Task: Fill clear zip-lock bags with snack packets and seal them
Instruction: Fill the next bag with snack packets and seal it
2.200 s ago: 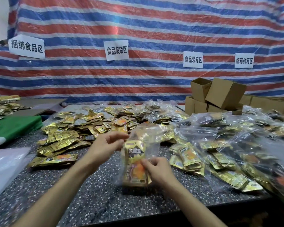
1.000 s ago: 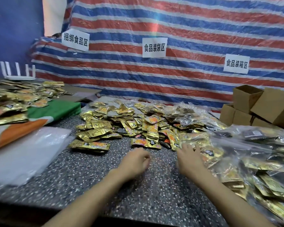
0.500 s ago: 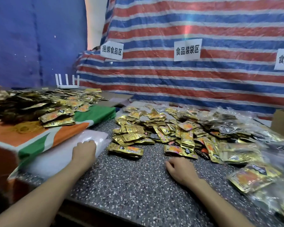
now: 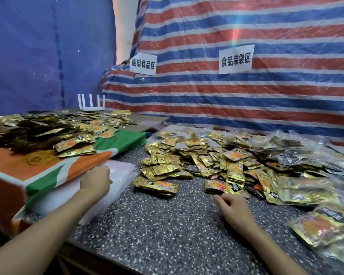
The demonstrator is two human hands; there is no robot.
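Hands have released the filled bag; next needs starting; left hand curls onto empty bags at the bench's left edge, grip unclear; right hand slack, empty.

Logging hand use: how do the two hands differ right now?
The left hand rests on the stack of clear bags, fingers curled out of view; the right hand lies on the speckled table, loosely curled. The left hand is away from the snack packets; the right hand sits just short of them. Neither visibly holds a packet.

On the table, snack packets lie right of bags.
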